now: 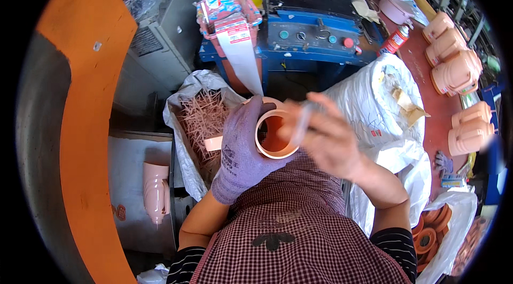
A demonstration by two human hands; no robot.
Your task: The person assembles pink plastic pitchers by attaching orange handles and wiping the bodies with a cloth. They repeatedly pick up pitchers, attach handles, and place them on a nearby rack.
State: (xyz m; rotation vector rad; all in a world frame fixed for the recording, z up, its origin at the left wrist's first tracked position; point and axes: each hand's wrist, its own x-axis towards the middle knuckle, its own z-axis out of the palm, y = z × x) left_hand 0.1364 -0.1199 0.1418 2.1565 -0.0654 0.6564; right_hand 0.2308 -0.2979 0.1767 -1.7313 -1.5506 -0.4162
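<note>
My left hand (pixel 240 150), in a purple-grey knit glove, is closed around a peach plastic pipe fitting (pixel 262 147) in front of my apron. The fitting's round open end faces up toward me, and a short branch (pixel 214 143) shows left of the glove. Over the right side of that opening is my bare right hand (pixel 328 137), smeared by motion. Its fingers are bent around a slim, pale, see-through thing (pixel 302 123) whose kind I cannot make out. Whether this thing touches the rim is unclear.
A sack of thin pinkish plastic strips (pixel 206 123) stands left. A similar fitting (pixel 156 190) lies on a grey surface near an orange machine frame (pixel 91 150). White sacks (pixel 368 102) bulge at right, beside a red-brown table (pixel 427 86) with more fittings (pixel 457 73). Ahead sits a blue control panel (pixel 312 35).
</note>
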